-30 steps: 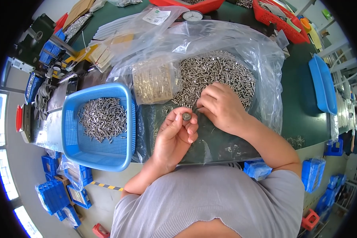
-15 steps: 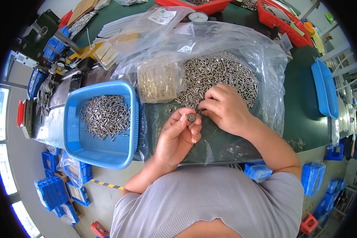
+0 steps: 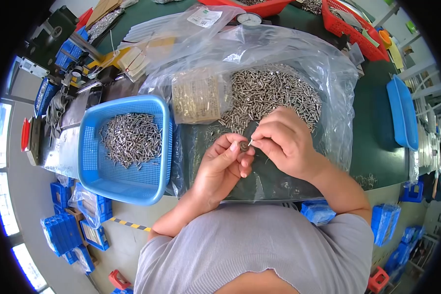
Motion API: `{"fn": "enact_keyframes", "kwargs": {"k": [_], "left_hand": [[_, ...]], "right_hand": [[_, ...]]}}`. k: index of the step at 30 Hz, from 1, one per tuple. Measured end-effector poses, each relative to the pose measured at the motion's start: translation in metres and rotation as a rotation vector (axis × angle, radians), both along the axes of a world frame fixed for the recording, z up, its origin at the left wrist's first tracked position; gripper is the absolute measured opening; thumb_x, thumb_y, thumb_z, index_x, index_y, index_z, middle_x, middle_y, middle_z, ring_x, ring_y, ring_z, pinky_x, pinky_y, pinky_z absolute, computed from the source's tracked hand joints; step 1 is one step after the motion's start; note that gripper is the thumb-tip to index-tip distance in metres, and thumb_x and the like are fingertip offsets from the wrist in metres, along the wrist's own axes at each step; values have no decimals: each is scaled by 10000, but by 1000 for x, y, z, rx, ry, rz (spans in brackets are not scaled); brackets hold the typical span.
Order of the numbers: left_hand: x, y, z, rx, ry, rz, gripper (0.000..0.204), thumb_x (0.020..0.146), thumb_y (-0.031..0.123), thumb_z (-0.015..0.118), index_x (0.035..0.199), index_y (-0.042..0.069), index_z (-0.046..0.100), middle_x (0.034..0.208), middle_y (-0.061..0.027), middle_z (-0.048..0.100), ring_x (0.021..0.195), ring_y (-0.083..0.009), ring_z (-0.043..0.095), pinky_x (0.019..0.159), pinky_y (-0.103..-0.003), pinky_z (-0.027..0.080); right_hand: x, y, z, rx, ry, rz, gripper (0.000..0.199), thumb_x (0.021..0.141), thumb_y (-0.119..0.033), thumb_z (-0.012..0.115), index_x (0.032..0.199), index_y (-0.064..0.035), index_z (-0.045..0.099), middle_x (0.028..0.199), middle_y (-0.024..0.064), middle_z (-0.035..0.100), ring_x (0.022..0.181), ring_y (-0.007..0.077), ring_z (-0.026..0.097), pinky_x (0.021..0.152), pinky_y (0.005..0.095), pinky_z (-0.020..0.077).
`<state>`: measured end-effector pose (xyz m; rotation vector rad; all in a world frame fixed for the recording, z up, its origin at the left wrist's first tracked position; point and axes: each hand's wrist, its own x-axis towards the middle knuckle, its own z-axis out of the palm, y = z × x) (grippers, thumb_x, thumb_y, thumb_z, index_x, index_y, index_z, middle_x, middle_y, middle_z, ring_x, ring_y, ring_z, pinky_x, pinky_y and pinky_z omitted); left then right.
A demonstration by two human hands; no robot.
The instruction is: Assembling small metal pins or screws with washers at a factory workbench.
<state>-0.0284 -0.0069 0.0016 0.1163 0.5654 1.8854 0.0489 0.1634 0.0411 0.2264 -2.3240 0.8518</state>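
Both hands have lifted slightly; left hand (image 3: 220,166) pinches a small dark round washer (image 3: 243,145), right hand (image 3: 284,142) fingers seemingly clamp a thin silver screw (image 3: 250,142) over clear plastic sheeting (image 3: 299,49). Misaligned, either could drop.

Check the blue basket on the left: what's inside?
The blue basket holds a loose heap of small silver screws on its mesh floor. Whatever lies beneath the heap is covered. Neither hand is in it.
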Motion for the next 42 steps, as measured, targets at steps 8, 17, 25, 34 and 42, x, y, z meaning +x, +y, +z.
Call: {"fn": "enact_keyframes", "kwargs": {"k": [8, 17, 25, 34, 42], "left_hand": [[1, 0, 2, -52, -6, -12, 167, 938, 193, 552, 1043, 64, 554, 918, -97, 629, 708, -121, 563, 611, -262, 461], [0, 0, 3, -33, -28, 51, 160, 942, 197, 545, 1015, 55, 565, 838, -57, 599, 686, -107, 526, 583, -242, 421], [0, -4, 6, -65, 41, -103, 205, 927, 241, 575, 1012, 54, 565, 824, -48, 599, 652, -95, 494, 541, -229, 396], [1, 1, 5, -44, 41, -4, 180, 927, 214, 573, 1008, 54, 564, 915, -70, 612, 748, -120, 542, 626, -248, 446], [0, 2, 6, -32, 15, 22, 173, 926, 203, 560, 984, 42, 531, 971, -75, 527, 761, -112, 453, 606, -220, 381]], "right_hand": [[-1, -4, -3, 132, 104, -8, 148, 692, -81, 708, 766, -87, 580, 771, 23, 569, 672, 211, 542, 598, 350, 421], [2, -2, -5, 28, 3, 123, 201, 728, -97, 710, 921, -65, 664, 822, 37, 593, 722, 211, 568, 636, 331, 455], [4, -2, 0, -187, -156, 169, 225, 683, -77, 741, 889, -82, 652, 832, 51, 592, 773, 230, 575, 671, 337, 466], [8, 8, 8, -275, -208, 159, 170, 707, -35, 728, 857, -52, 651, 821, 66, 580, 764, 220, 580, 673, 312, 465], [0, 21, -10, 163, -302, -73, 160, 665, -25, 719, 804, -66, 654, 819, 47, 546, 789, 235, 550, 695, 348, 454]]}}
